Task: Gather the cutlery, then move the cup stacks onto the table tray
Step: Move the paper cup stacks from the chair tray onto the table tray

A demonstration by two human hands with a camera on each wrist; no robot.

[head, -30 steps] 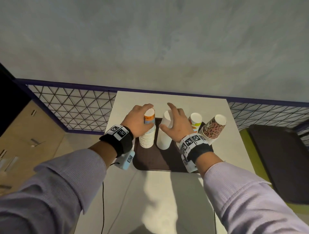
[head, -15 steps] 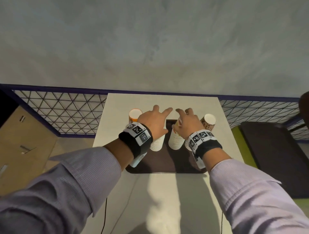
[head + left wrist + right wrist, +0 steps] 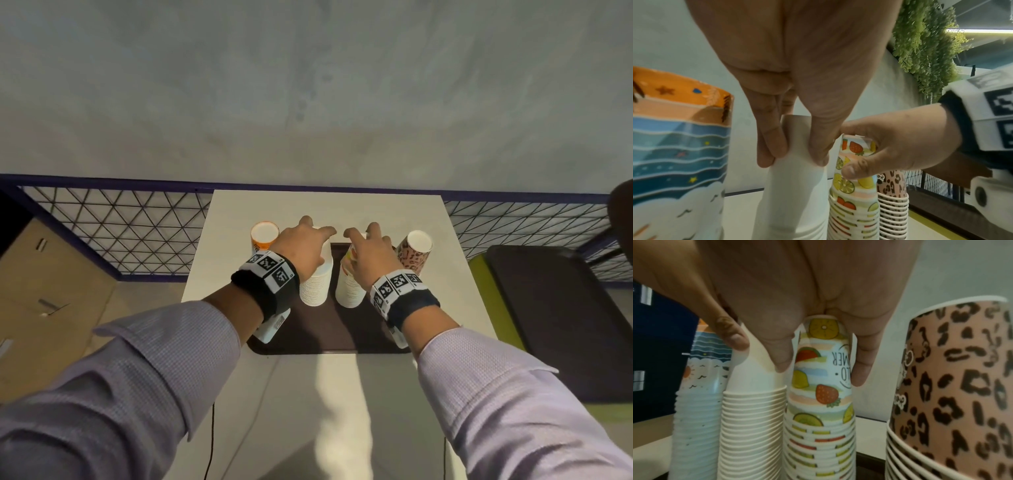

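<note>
step: cup stacks, no cutlery visible | left hand (image 3: 797, 78) grips white stack (image 3: 795, 186) under its palm, on tray (image 3: 329, 329) | right hand (image 3: 797, 288) grips fruit stack (image 3: 822, 394), same tray | next, my guess: release without tipping.

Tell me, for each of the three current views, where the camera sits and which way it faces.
Head: worn on the head, looking down at the brown tray; both sleeved forearms, left hand and right hand show.
Left wrist: looks along the left hand's fingers gripping the plain white stack; the right hand shows too.
Right wrist: looks along the right hand's fingers gripping the fruit-print stack.
Shared: both wrist views show the leopard-print stack.
</note>
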